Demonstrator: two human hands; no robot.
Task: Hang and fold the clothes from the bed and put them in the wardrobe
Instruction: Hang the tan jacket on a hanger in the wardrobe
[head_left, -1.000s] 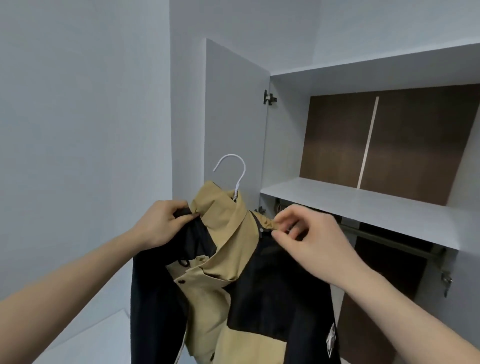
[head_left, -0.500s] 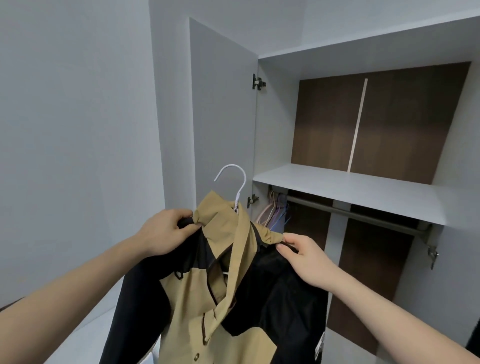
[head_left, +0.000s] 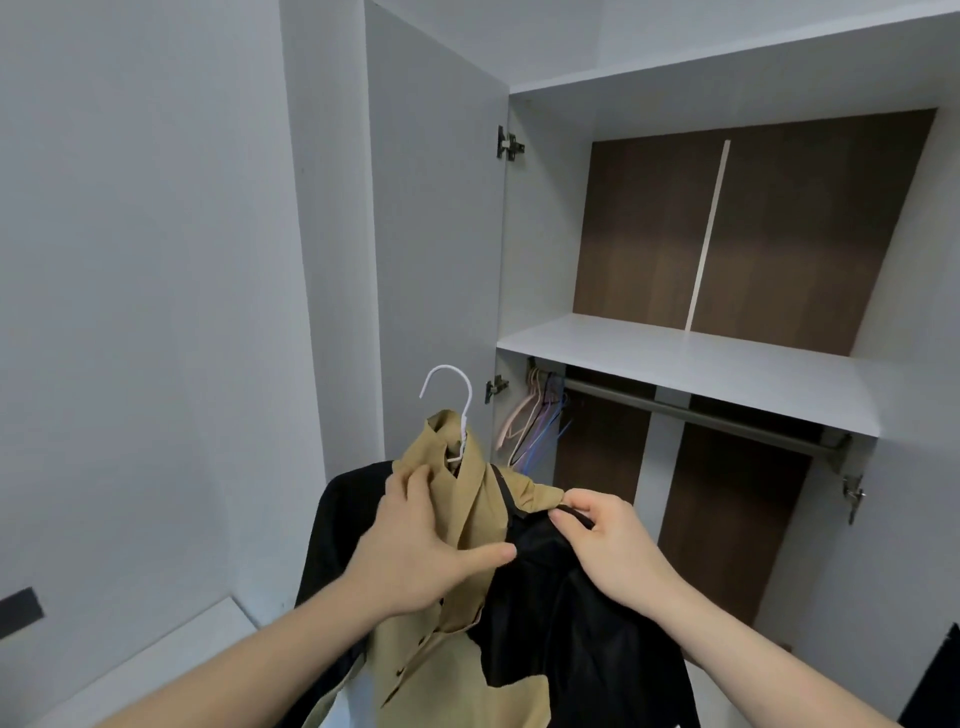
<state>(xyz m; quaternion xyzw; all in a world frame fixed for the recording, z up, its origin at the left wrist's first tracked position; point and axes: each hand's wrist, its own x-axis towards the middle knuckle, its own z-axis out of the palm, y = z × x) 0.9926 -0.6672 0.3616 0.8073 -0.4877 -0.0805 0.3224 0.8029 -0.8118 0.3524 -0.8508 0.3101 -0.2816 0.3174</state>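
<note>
A tan and black jacket (head_left: 467, 639) hangs on a white hanger (head_left: 457, 400) whose hook sticks up above the collar. I hold it up in front of the open wardrobe (head_left: 550, 234). My left hand (head_left: 415, 551) grips the tan front just under the collar, thumb spread to the right. My right hand (head_left: 608, 545) pinches the black right shoulder at its top edge. The hook is left of and slightly below the wardrobe's grey hanging rail (head_left: 701, 415), apart from it. The jacket's lower part runs out of the frame.
Several bare coloured hangers (head_left: 535, 421) hang at the rail's left end. A white shelf (head_left: 675, 364) sits right above the rail. The open door (head_left: 431, 234) stands left of the jacket. A grey wall is further left, a white ledge (head_left: 171, 654) below it.
My left hand has shifted from the jacket's left shoulder to the tan front under the collar. The view has tilted up and closer to the wardrobe; the right hand still holds the shoulder.
</note>
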